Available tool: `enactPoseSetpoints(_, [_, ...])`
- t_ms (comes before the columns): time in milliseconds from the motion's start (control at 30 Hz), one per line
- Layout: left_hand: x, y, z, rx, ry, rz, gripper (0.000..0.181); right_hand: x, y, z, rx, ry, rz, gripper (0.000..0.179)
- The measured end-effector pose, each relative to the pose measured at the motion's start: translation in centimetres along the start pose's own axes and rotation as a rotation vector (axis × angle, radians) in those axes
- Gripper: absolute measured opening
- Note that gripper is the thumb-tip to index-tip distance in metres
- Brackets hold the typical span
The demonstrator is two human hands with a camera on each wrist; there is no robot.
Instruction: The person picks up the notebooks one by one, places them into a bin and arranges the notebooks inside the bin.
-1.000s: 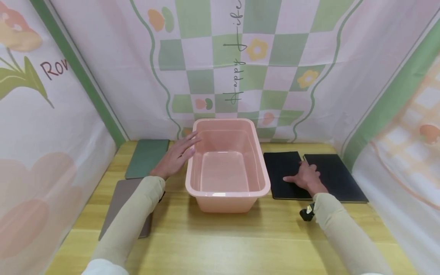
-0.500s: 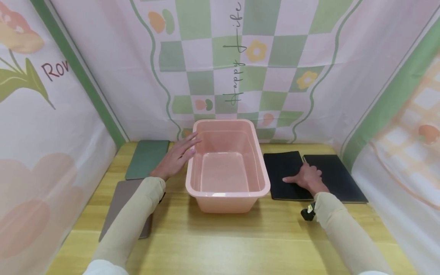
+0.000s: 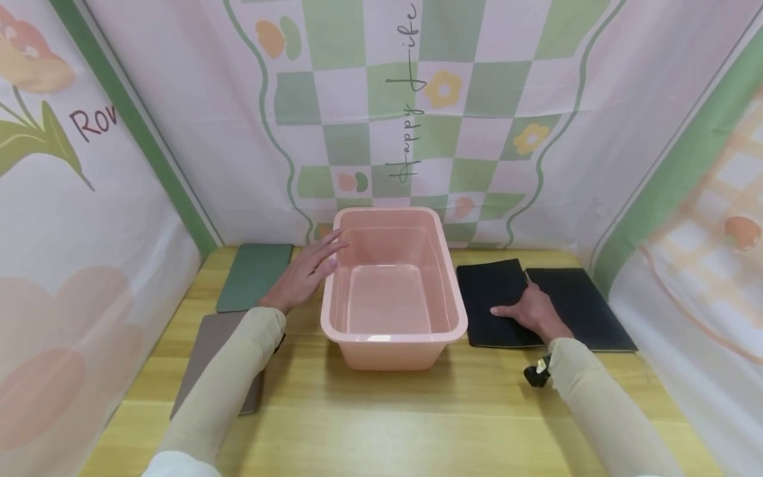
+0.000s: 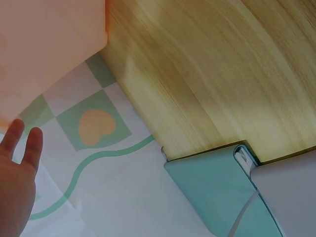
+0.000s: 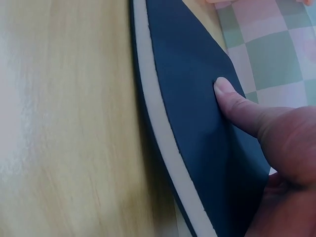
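My right hand holds a black notebook by its right edge. In the right wrist view the thumb presses on the dark cover, and the pale page edges show as a bowed strip; the other fingers are mostly hidden at the far side. A second black notebook lies flat just to the right. My left hand rests with extended fingers at the left rim of a pink plastic tub, its fingertips reaching over the rim. Nothing lies inside the tub.
Left of the tub lie a green notebook and a brownish-grey notebook, the latter partly under the left forearm. Patterned fabric hangs behind and at both sides of the wooden table.
The right hand's fingers have curled in at the left black notebook's right edge, and its far right corner has risen slightly. The left hand and the tub stay put.
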State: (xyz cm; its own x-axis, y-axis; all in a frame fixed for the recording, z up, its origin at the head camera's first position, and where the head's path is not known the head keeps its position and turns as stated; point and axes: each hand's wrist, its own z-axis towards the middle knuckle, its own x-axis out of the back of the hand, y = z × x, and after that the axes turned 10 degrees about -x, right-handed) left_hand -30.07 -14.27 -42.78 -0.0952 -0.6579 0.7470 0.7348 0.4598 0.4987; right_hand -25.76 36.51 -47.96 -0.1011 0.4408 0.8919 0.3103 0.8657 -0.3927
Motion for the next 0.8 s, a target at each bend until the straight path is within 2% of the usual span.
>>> enactPoseSetpoints(233, [0.05,-0.02,-0.04,0.002,-0.001,-0.01,0.051,-0.06,0.12,-0.2,-0.048,-0.028,0.05,0.132])
enactPoseSetpoints(600, [-0.04,-0.22,-0.17,0.004,0.01,-0.01,0.05,-0.07,0.21,-0.37,-0.083,-0.023,0.17,0.119])
enactPoseSetpoints(800, [0.09,-0.21,-0.15,0.01,-0.01,-0.001,0.051,0.19,0.59,-0.32,-0.097,-0.033,0.247,0.112])
